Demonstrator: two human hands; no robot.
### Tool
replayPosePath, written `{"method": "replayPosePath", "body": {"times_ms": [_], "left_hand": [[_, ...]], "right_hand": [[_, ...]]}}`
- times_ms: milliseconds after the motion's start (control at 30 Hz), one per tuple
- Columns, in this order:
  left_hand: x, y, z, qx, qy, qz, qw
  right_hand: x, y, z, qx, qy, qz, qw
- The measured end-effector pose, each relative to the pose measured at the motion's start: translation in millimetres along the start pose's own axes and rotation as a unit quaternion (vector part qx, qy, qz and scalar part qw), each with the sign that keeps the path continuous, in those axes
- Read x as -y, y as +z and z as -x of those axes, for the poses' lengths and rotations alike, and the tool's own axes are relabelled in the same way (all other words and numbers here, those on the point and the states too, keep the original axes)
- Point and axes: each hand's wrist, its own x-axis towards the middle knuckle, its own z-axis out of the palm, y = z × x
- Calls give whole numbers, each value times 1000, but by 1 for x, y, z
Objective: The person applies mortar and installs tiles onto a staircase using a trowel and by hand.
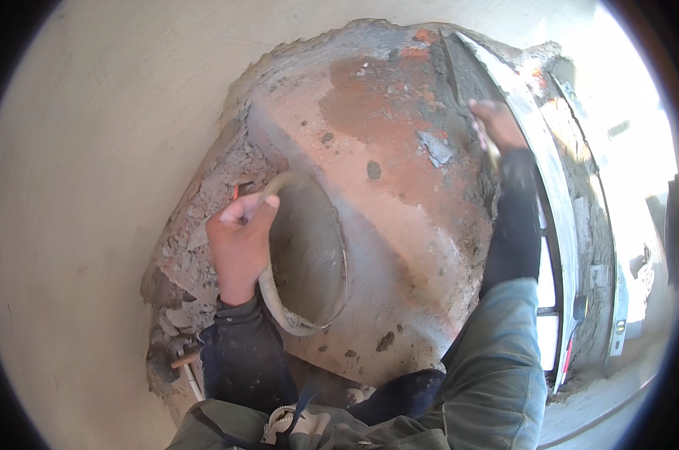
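My left hand grips the near-left part of the rim of a round, pale-edged mortar bucket, with the thumb over the edge. Grey mortar coats the inside of this bucket. Farther off on the right, my right hand is closed around the handle of what looks like a narrow trowel. Its long grey blade lies against fresh wet mortar along the pale straight edge strip. Motion blurs that hand a little, and part of the handle is hidden by the fingers.
Reddish, mortar-spattered masonry spreads between my arms. Broken rubble lines the left side, with a wooden-handled tool lower down. On the right are a bright window frame, a spirit level and a thin red-and-black tool.
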Motion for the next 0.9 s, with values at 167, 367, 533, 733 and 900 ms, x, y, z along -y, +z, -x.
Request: {"method": "replayPosePath", "body": {"times_ms": [167,367,533,733,900], "left_hand": [[7,-2,5,-1,-7,12,1000],[11,-7,9,48,17,-12,999],[14,9,29,103,36,-38,993],[28,4,39,123,62,-74,988],[16,16,84,242,67,-148,957]], "right_hand": [[-8,34,171,65,-4,7,998],[-27,136,273,251,-117,207,938],[-5,232,267,112,-37,336,934],[12,212,324,145,-291,395,859],[-21,170,304,39,-238,433,869]]}}
